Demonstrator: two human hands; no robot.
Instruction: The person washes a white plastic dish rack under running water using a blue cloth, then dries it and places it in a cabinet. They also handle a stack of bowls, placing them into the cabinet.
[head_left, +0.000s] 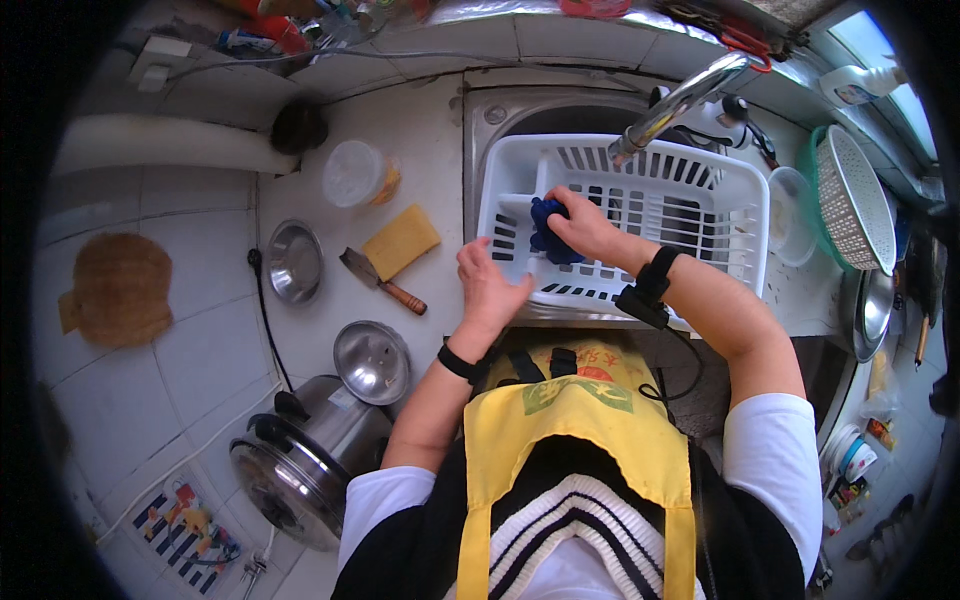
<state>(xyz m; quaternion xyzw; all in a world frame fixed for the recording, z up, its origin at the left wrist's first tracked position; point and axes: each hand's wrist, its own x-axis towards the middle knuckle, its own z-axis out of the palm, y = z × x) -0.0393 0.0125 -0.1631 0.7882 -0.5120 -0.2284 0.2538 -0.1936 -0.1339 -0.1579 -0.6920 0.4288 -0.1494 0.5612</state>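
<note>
A white plastic dish rack (739, 169) rests over a stainless steel sink (480, 124). My right hand (589, 229) grips a bunched dark blue cloth (553, 251) and presses it inside the rack, near the dividers at the left end. At the rack's front left corner is my left hand (491, 289), its fingers along the left rim and its thumb at the front rim. Above the rack's far side hangs the spout of a chrome faucet (675, 105); no water is seen running from it.
Left of the sink are a yellow sponge (401, 241), a wooden-handled knife (382, 281), a steel bowl (295, 262) and a lidded plastic tub (356, 176). A steel cooker (330, 435) stands nearer me. To the right stands a white colander (855, 199) beside a clear lid (791, 217).
</note>
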